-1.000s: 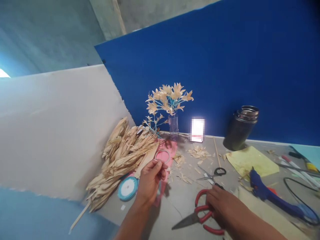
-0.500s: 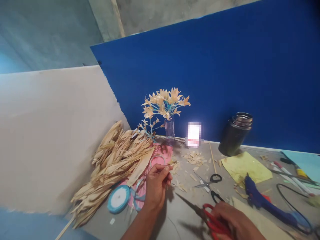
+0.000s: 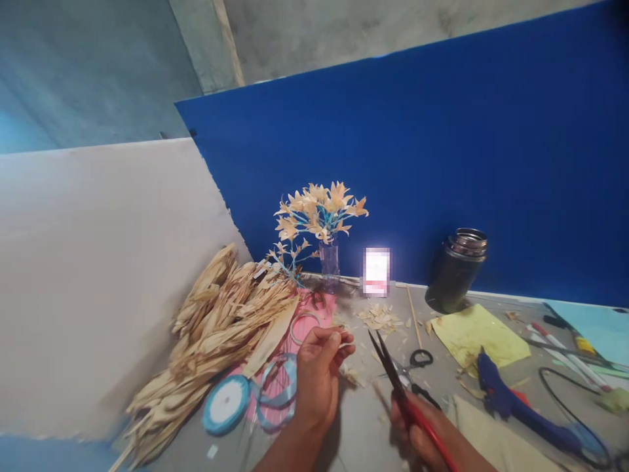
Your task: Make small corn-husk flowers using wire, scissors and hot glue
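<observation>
— On the grey table (image 3: 354, 426), in front of the blue board (image 3: 442, 164), how far along is the work?
— A fair way, I'd judge. A bunch of finished husk flowers (image 3: 317, 213) stands in a small vase (image 3: 329, 262), and husk scraps (image 3: 378, 318) lie cut. A big pile of dried husks (image 3: 221, 321) is left unused.
— And the hands?
— The left hand (image 3: 319, 373) pinches a thin strip of blue ribbon (image 3: 275, 393) that trails back to the ribbon spool (image 3: 226, 403) just beside it. The right hand (image 3: 427, 432) grips the red-handled scissors (image 3: 398, 387), blades parted, tips pointing up near the left fingers. The strip is not yet cut.
— What has changed from a second ago?
— The scissors lay flat on the table under the right hand; now they are lifted and open. The left hand has drawn the ribbon lower, nearer the body.
</observation>
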### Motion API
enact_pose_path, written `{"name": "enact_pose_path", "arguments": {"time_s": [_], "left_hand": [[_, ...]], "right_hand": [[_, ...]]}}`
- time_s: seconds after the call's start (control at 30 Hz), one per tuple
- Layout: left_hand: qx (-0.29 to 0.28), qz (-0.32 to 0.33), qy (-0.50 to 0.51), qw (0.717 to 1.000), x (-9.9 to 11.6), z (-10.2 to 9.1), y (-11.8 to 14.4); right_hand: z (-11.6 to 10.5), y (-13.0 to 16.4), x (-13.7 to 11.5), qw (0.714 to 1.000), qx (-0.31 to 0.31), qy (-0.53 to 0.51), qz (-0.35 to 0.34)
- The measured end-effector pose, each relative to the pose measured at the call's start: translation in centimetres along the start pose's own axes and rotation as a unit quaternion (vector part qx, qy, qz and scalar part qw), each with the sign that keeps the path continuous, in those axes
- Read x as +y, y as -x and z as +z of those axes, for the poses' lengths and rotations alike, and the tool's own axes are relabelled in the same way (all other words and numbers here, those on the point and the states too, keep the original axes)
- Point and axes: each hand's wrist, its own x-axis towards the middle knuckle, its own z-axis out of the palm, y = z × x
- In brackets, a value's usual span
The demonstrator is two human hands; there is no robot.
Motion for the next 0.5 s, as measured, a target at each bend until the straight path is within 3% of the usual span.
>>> {"name": "enact_pose_path", "arguments": {"time_s": [0.13,0.3,0.5], "left_hand": [[-0.024,-0.023,-0.004,0.999,-0.8,0.4,0.9],[-0.037,-0.041,0.004,0.998,-1.9,0.5,2.0],[-0.046,-0.066,0.031,0.996,-3.0,0.0,2.6]], "right_hand": [[0.8,-0.7,0.8,0.999,0.028,-0.01,0.019],[1.6,-1.5,1.1,0.998,0.018,-0.033,0.049],[2.3,-0.3,0.4,0.989,0.092,-0.079,0.084]]}}
